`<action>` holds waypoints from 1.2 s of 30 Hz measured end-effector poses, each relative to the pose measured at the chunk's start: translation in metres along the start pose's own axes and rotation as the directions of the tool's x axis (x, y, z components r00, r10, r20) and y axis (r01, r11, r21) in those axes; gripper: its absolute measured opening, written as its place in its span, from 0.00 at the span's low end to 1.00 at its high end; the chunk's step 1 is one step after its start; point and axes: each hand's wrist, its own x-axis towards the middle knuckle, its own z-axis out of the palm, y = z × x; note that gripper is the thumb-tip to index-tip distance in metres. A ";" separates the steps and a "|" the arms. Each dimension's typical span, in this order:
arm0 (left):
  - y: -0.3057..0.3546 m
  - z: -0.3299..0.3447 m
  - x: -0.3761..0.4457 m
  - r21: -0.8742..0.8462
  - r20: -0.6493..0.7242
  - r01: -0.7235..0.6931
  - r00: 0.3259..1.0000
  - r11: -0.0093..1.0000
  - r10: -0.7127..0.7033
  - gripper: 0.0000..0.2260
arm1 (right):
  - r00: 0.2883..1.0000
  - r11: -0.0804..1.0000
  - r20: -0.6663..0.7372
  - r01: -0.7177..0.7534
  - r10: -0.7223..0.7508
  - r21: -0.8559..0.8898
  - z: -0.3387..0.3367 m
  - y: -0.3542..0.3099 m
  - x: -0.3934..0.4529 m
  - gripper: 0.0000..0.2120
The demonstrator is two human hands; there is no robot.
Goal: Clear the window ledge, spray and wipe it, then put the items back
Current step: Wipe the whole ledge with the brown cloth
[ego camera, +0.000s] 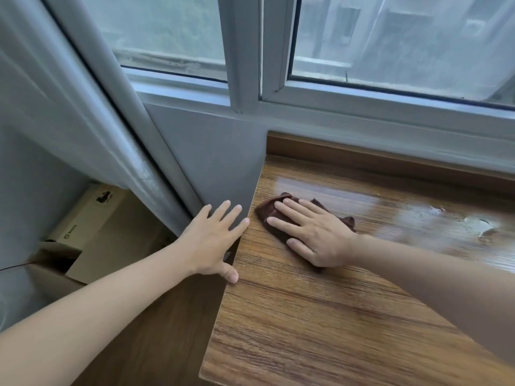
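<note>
This looks like a room in a home, probably an apartment. A wood-grain window ledge (pixel 320 316) sits under a white sliding window (pixel 250 51), cardboard boxes (pixel 92 227) stand on the floor, and another building (pixel 404 29) shows outside.

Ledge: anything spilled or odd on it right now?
Yes. Wet patches with foamy streaks sit unwiped on the ledge, right of the brown cloth under the flat right hand. Nothing looks damaged.
</note>
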 end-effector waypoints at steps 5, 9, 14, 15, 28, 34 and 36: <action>-0.001 0.003 0.001 0.060 -0.026 -0.020 0.999 0.998 0.022 0.56 | 0.970 0.971 -0.050 -0.238 0.238 0.008 -0.009 0.042 0.053 0.30; -0.002 0.002 0.003 0.088 -0.018 -0.027 0.999 0.996 0.029 0.56 | 0.939 0.940 -0.056 -0.340 0.340 0.011 -0.010 0.050 0.078 0.30; -0.003 0.004 0.004 0.019 -0.006 -0.033 0.999 0.999 0.034 0.56 | 0.971 0.973 -0.064 -0.230 0.231 0.026 0.000 0.001 0.021 0.29; -0.002 0.004 0.004 0.009 -0.005 -0.036 0.999 0.999 0.036 0.56 | 0.977 0.979 -0.059 -0.201 0.203 0.034 0.003 -0.016 0.003 0.29; -0.003 0.009 0.004 -0.052 0.012 -0.034 0.999 0.998 0.035 0.55 | 0.946 0.950 -0.084 -0.311 0.313 0.040 -0.001 0.021 0.042 0.30; -0.004 0.011 0.003 -0.076 0.027 -0.006 1.000 0.997 0.008 0.55 | 0.908 0.914 -0.111 -0.400 0.405 0.059 -0.008 0.051 0.099 0.29; -0.002 0.011 0.002 -0.079 0.020 -0.005 1.000 0.997 0.006 0.55 | 0.920 0.926 -0.101 -0.374 0.378 0.060 -0.009 0.044 0.091 0.29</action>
